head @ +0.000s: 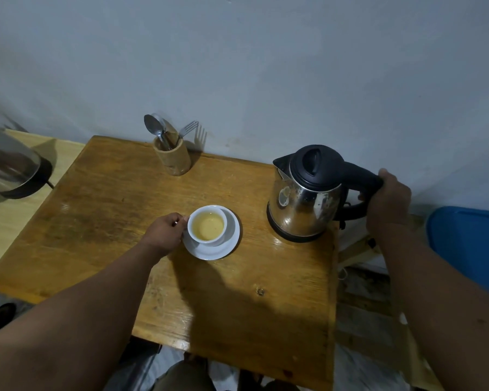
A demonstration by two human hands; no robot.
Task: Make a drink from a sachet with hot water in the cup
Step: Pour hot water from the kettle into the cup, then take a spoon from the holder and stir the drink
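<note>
Both hands gripping, cup and kettle.
Left hand (166, 230) fingers pinch the cup (207, 225) handle; right hand (388, 200) is closed around the kettle (305, 198) handle.

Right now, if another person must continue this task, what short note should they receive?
Left hand: closed on the cup handle.
Right hand: gripping the kettle handle; kettle stands on the table.
Cup sits on its saucer, holding pale yellowish liquid.
Done: water appears poured.
Left: probably stir; spoons are in the holder. No sachet visible.
</note>
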